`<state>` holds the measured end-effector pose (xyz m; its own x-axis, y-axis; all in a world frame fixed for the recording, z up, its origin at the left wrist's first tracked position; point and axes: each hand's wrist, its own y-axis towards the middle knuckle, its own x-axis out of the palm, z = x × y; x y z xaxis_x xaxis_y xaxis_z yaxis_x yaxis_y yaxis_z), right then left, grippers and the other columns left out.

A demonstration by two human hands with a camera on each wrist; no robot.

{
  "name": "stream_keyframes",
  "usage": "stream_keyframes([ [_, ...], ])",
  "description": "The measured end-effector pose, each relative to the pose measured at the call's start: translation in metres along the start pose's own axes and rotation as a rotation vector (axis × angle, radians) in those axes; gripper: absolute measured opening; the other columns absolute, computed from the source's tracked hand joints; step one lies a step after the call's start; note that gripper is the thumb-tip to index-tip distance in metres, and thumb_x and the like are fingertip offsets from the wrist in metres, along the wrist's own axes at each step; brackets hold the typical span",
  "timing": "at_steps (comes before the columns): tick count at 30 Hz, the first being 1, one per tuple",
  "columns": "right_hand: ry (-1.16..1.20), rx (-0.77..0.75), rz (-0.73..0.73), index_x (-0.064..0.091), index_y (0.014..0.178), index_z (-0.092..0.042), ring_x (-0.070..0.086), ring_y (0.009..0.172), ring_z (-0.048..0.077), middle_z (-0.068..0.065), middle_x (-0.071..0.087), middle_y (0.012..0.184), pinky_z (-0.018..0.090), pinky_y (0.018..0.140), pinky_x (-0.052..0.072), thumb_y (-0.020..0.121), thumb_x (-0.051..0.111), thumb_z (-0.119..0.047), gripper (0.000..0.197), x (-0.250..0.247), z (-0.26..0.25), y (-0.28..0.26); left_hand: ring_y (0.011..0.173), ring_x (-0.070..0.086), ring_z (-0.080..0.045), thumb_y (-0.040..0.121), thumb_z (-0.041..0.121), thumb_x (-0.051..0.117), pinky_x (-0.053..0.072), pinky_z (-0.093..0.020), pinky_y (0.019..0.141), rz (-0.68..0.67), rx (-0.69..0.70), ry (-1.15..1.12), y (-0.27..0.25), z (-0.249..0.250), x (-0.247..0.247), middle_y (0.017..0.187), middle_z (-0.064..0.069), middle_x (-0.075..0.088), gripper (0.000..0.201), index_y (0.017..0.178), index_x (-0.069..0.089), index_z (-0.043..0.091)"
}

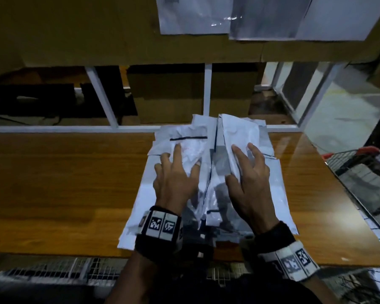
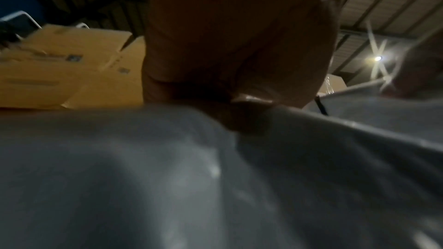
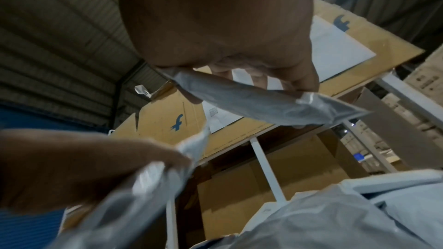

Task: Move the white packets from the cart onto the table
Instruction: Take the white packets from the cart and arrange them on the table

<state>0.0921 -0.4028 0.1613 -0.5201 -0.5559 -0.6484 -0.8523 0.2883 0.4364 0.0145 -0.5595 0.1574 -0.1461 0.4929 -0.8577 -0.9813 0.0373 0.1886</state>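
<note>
The white packets (image 1: 208, 183) lie in a messy pile on the brown desk (image 1: 64, 183). The pile reaches from the near edge of the desk almost to the white rail (image 1: 53, 129) at the back. The packets lie on top of each other, and some lean up in the middle.

The left hand (image 1: 176, 176) rests on the left part of the pile. Its fingers are spread out and nearly straight, pressing down on a crinkly packet. It does not hold anything.

The right hand (image 1: 248, 174) is on the right part of the pile. Its thumb and fingers pinch one packet, which stands up on its edge. The right wrist view shows that packet (image 3: 251, 99) caught between the thumb and fingers.

The wire cart (image 1: 364, 172) stands just past the right end of the desk. I cannot tell if more packets are inside it.

What could go wrong? The packets look smooth and slippery. The pile hangs a little over the near edge of the desk. If the hands push too hard or let go too fast, the top packets could slide and fall to the floor. The packet on its edge could tip over and knock others loose. If more packets go on top, the pile could spill sideways.
</note>
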Motion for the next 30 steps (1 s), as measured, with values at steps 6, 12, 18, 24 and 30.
stream_keyframes([
  [6,0.005,0.026,0.025,0.044,0.146,-0.024,0.028,0.142,0.035,0.012,0.026,0.158,0.047,0.11,0.029,0.086,0.043,-0.033,0.061,-0.001,0.017,0.022,0.126,0.037,-0.034,0.093,0.071,0.029,0.031,-0.046,0.099,-0.182,-0.035,0.265,0.007,-0.004,0.035,0.15,-0.015,0.032,0.077,0.156,0.013,0.03],
  [12,0.047,0.062,-0.003,0.042,0.146,-0.025,0.026,0.143,0.034,0.012,0.025,0.158,0.045,0.111,0.029,0.086,0.045,-0.031,0.061,-0.005,0.036,0.041,0.147,0.01,-0.032,0.104,0.049,0.021,0.02,-0.049,0.113,-0.29,0.048,0.226,-0.006,-0.006,0.047,0.163,-0.009,0.006,0.048,0.152,0.02,0.042],
  [18,0.13,0.083,-0.083,0.041,0.147,-0.028,0.023,0.146,0.032,0.009,0.022,0.16,0.036,0.109,0.022,0.086,0.047,-0.033,0.061,-0.003,0.054,0.046,0.15,0.011,-0.03,0.104,0.041,0.026,0.029,-0.046,0.109,-0.279,0.181,0.347,-0.032,-0.01,0.056,0.164,-0.011,0.01,0.051,0.154,0.018,0.036],
  [24,0.159,0.062,-0.14,0.042,0.146,-0.027,0.025,0.144,0.031,0.008,0.023,0.159,0.033,0.111,0.02,0.087,0.048,-0.033,0.06,0.002,0.067,0.045,0.152,0.0,-0.025,0.105,0.042,0.016,0.017,-0.046,0.118,-0.287,0.084,0.33,-0.036,-0.014,0.07,0.166,-0.002,0.002,0.05,0.154,0.013,0.042],
  [30,0.158,0.047,-0.201,0.042,0.147,-0.027,0.027,0.143,0.031,0.009,0.024,0.159,0.033,0.109,0.021,0.087,0.048,-0.035,0.06,0.01,0.067,0.039,0.151,0.01,-0.023,0.099,0.052,0.005,0.018,-0.044,0.118,-0.194,0.067,0.123,-0.041,-0.004,0.055,0.164,-0.002,0.016,0.061,0.154,0.022,0.034],
])
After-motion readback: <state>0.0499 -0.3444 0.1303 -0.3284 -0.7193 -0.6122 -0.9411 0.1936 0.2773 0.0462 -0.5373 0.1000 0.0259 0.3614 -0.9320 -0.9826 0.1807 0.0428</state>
